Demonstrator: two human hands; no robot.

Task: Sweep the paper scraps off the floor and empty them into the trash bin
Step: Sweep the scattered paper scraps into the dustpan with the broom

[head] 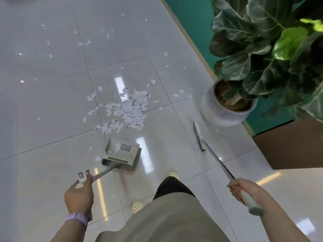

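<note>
Left grip holds dustpan containing few paper scraps; right grip holds broom.

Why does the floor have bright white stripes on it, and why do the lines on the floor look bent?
In the head view, the stripes are ceiling lights mirrored in the shiny tiled floor, one beside the dustpan and one by the paper scrap pile. The tile lines curve because the wide-angle lens bends them. The plant leaves close to the camera look soft.
</note>
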